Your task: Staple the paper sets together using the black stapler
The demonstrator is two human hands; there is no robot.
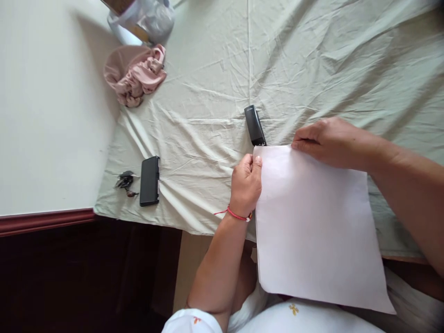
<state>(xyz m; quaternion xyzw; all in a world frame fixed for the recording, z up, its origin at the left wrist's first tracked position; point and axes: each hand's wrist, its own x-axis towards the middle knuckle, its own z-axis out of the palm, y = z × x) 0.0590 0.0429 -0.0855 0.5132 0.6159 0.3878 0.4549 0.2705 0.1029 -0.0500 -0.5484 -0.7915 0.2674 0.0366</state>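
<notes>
White sheets of paper (pixel 315 231) hang between my hands, the far edge over the cloth and the near edge close to my lap. My left hand (pixel 246 182) grips the left edge near the far corner, thumb on top. On the far edge, my right hand (pixel 324 141) pinches the paper between thumb and fingers. Just beyond the far left corner lies a black stapler (pixel 255 125), its near end touching or partly under the paper; I cannot tell which.
A wrinkled pale green cloth (pixel 201 120) covers the surface. To the left lie a black phone-like case (pixel 150 181) and a small dark bunch of keys or cord (pixel 125 181). Farther back are a crumpled pink cloth (pixel 137 76) and a plastic bag (pixel 152 21).
</notes>
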